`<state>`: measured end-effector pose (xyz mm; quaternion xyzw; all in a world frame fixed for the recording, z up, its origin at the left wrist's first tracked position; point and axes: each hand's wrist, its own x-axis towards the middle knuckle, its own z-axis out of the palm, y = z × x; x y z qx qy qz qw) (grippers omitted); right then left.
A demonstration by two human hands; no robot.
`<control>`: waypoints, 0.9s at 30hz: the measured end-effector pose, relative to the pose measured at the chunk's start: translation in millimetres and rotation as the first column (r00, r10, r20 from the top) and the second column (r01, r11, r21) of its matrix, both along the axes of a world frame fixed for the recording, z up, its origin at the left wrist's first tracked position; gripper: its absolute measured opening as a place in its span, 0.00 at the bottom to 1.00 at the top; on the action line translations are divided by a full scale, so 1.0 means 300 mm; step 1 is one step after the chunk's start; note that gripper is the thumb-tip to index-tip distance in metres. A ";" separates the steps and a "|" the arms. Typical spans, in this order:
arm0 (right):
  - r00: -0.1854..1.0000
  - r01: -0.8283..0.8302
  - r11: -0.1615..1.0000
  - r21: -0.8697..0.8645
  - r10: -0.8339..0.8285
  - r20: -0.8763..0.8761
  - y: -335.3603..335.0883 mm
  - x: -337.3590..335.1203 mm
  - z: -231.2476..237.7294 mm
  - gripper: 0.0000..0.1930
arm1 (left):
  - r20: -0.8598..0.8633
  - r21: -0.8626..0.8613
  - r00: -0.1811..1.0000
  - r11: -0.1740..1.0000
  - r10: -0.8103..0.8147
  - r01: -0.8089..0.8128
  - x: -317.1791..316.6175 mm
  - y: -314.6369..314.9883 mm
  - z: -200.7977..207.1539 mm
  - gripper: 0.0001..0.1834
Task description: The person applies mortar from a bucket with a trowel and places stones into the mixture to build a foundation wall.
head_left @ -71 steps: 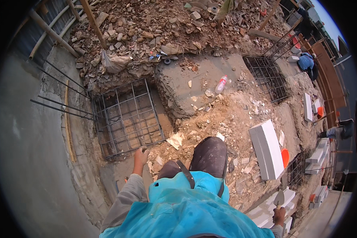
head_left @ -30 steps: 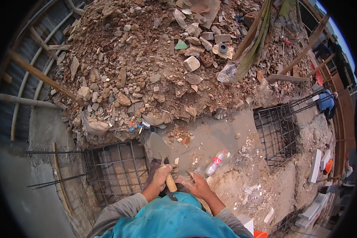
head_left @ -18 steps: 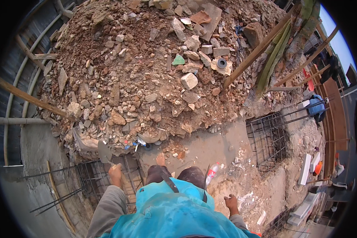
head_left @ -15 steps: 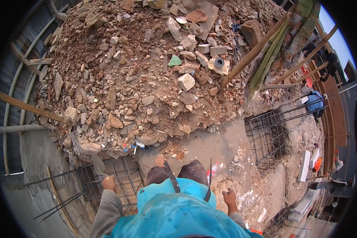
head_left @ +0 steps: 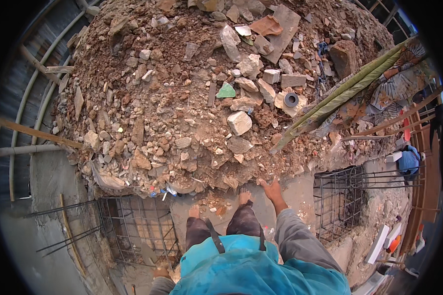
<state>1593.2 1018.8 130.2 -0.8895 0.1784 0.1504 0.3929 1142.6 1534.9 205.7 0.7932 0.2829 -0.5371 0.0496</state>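
Low on the left, my left hand [head_left: 161,272] is closed round a trowel, partly hidden by the turquoise shirt in front of me. The trowel's grey blade [head_left: 148,253] points up over the left rebar cage [head_left: 140,221]. My right hand [head_left: 272,193] reaches forward, with fingers apart and nothing seen in them. It is over the grey concrete strip [head_left: 300,196], beside my bare right foot [head_left: 244,196] and near the lower edge of the rubble heap [head_left: 182,118].
A patterned cloth [head_left: 374,93] hangs across the right side of the heap. Another rebar cage [head_left: 337,196] sits in a pit to the right. White blocks [head_left: 377,243] lie farther right. Bamboo poles and a wooden bar [head_left: 37,132] edge the left.
My right hand has moved forward and up from beside my hip. The left hand with the trowel has drawn back toward me. The cloth has swung outward, covering the wooden pole.
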 end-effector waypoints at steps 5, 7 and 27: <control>0.994 0.106 0.986 0.132 -0.106 -0.009 0.273 0.526 -0.037 0.55 | 0.421 -0.093 0.268 0.335 0.866 -0.938 0.031 -0.401 0.189 0.18; 0.978 0.186 0.961 0.206 -0.201 0.054 0.432 0.701 -0.106 0.58 | 0.457 0.010 0.459 0.512 0.762 -0.859 -0.204 -0.458 0.173 0.10; 0.899 0.224 -0.216 0.950 -0.330 -0.287 0.311 0.569 0.215 0.36 | 0.558 -0.054 0.541 0.678 0.629 -0.733 -0.019 -0.236 0.161 0.12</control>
